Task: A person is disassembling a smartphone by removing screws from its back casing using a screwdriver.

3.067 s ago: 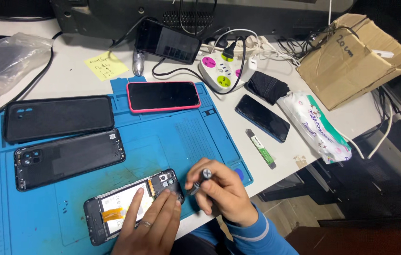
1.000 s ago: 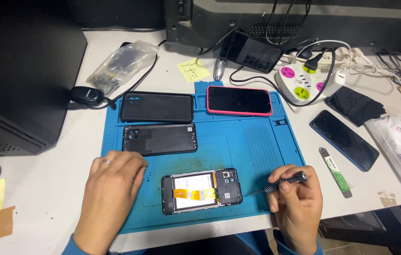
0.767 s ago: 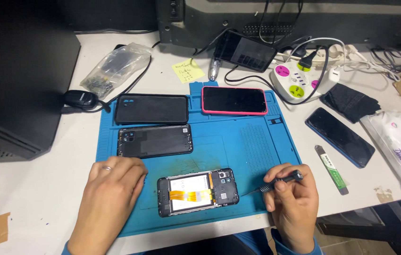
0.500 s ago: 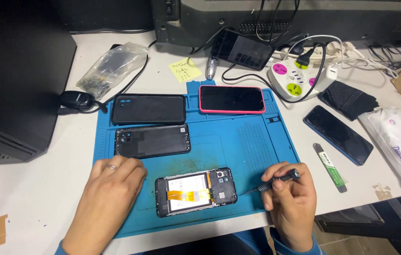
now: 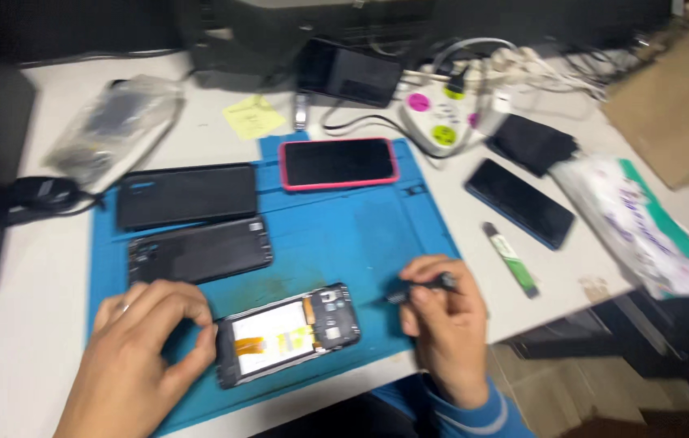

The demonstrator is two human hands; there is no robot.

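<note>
Frame blurry from motion. Opened phone (image 5: 289, 333), back cover off, insides and orange flex showing, lies on the blue work mat (image 5: 361, 235) near its front edge, tilted slightly. Left hand (image 5: 138, 357) rests on the mat, fingers curled, fingertips touching the phone's left end, steadying it; not wrapped around it. Right hand (image 5: 444, 324) is closed in a pinch on a small dark screwdriver (image 5: 419, 288), tip pointing left toward the phone's camera end, just beside it, not clearly touching. Blue sleeve at right wrist.

Also on the mat: black phone back cover (image 5: 198, 251) just behind the left hand, a dark phone (image 5: 186, 195) behind that, a pink-cased phone (image 5: 338, 162) at the mat's far edge, screen up. Off the mat on the white table (image 5: 28, 268): a dark blue phone (image 5: 520, 202) to the right, a green-and-white strip tool (image 5: 511, 258) beside it, a wipes packet (image 5: 635, 225), a yellow sticky note (image 5: 254, 115), a white power strip (image 5: 442, 113), a clear plastic bag (image 5: 113, 126) far left, a cardboard box (image 5: 681, 105) far right.
</note>
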